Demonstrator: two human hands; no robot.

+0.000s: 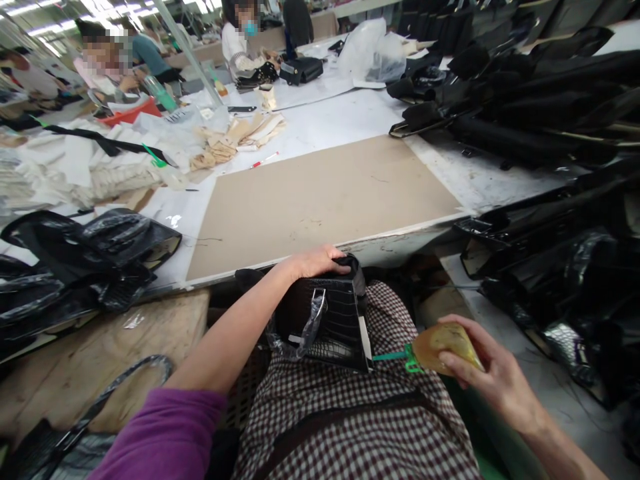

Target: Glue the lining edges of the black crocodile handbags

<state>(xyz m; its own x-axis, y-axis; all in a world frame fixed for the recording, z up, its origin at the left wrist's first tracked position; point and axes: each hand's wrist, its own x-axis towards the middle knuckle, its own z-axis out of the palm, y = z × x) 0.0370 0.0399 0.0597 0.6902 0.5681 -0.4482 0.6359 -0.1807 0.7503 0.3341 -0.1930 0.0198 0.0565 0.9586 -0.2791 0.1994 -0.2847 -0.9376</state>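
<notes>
A black crocodile-patterned handbag (335, 320) rests on my lap, on a checked apron (360, 427). My left hand (320, 261) is closed over the bag's upper edge, its fingertips partly hidden behind it. A silver buckle with a plastic-wrapped strap shows on the bag's side. In my right hand (480, 360) is a squeeze bottle (445, 348) of yellowish glue, tipped sideways. Its green nozzle points left, and the tip is at the bag's lower right corner, beside a white strip; whether it touches cannot be made out.
A brown board (320, 200) lies on the white table (345, 107) ahead. Black bag pieces are piled at the right (540, 100) and left (75, 260). Beyond are fabric scraps (240, 137), a red pen (264, 160) and another glue bottle (167, 170). Several people sit further back.
</notes>
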